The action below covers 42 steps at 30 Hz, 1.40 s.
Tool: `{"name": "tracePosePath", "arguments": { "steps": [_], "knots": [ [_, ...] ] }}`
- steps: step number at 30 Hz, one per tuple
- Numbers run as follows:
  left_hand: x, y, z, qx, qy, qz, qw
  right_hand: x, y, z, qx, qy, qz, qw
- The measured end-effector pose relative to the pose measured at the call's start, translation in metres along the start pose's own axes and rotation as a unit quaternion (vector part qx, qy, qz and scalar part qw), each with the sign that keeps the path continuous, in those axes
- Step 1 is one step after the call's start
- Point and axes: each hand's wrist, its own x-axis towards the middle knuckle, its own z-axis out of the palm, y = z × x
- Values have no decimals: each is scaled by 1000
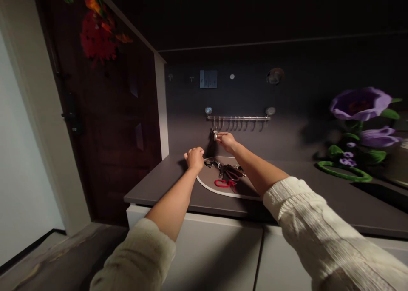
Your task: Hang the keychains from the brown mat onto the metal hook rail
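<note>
My right hand (227, 142) reaches up to the left end of a clear hook rack (239, 118) on the wall. Its fingertips pinch small metal keys (215, 134) just under the leftmost hooks; whether the keys hang on a hook, I cannot tell. My left hand (194, 158) is closed, with its fingers curled, over the left edge of a rounded tray (219, 193) with a white rim. What it holds, if anything, is hidden. On the tray lie several dark keys and key holders (228, 171), and a red cord loop (222, 183).
The tray stands on a dark countertop (165, 184) above white cabinet doors (219, 248). Purple artificial flowers (360, 106) and a green ring (344, 174) are at the right. A dark overhead cabinet (255, 14) hangs above; a dark red door (108, 133) is at the left.
</note>
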Motion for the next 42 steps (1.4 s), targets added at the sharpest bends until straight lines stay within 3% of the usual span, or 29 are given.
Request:
{"name": "tracePosePath", "arguments": {
  "steps": [8, 15, 18, 23, 25, 33, 42],
  "knots": [
    [1, -8, 5, 23, -59, 31, 998, -27, 5, -12, -12, -16, 13, 1000],
    [2, -13, 10, 66, -104, 64, 990, -48, 20, -24, -111, -62, -51, 991],
    [2, -16, 13, 86, -125, 73, 986, -54, 27, -30, -232, -63, -109, 964],
    [4, -20, 15, 110, -155, 82, 978, -60, 28, -38, -452, -79, -218, 861],
    [4, -21, 16, 114, -156, 86, 977, -61, 27, -38, -485, -89, -232, 838],
    [8, -21, 18, 125, -148, 102, 976, -61, 36, -34, -523, -123, -226, 812],
    [5, -13, 13, 96, -117, 102, 983, -61, 36, -32, -528, -129, -227, 808]
  ]
}}
